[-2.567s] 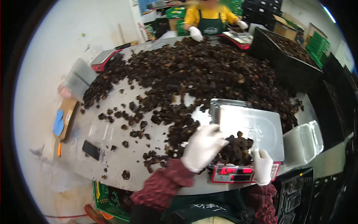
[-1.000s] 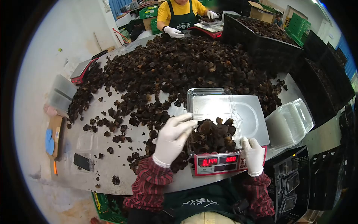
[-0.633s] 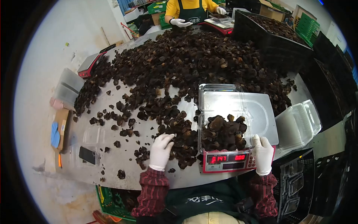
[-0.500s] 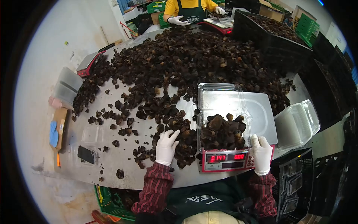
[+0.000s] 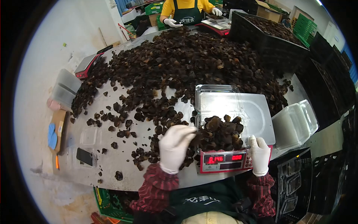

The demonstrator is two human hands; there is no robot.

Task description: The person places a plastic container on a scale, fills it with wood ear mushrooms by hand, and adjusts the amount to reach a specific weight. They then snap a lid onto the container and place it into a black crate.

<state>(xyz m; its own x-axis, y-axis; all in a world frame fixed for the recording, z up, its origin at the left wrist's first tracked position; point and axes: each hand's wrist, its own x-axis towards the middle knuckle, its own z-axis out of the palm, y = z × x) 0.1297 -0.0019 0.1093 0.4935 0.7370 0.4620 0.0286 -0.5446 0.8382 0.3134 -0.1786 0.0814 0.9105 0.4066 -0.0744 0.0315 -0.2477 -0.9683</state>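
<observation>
My gloved left hand (image 5: 174, 149) reaches across to the left side of a clear plastic clamshell box (image 5: 199, 121), its fingers pinched around a dark piece that looks like a wood ear mushroom. Motion blurs the fingertips. The box lies with its lid folded back on a red digital scale (image 5: 257, 112), filled with a heap of dark wood ear mushrooms (image 5: 220, 134). The scale's red display reads 0.146 and 0.00. My gloved right hand (image 5: 260, 155) is closed on the scale's front right corner, the thumb pointing up along the edge.
A big pile of wood ear mushrooms (image 5: 186, 56) covers the far table (image 5: 130, 168). Stacked clear boxes (image 5: 294, 123) stand right of the scale. A phone (image 5: 85, 156) lies at left; another scale (image 5: 86, 65) is beyond. A co-worker (image 5: 186, 15) stands opposite, near a black crate (image 5: 264, 44).
My left hand has moved from the loose mushrooms on the table up and right to the box. The display has gone from 0.147 to 0.146. My right hand stays at the scale's corner.
</observation>
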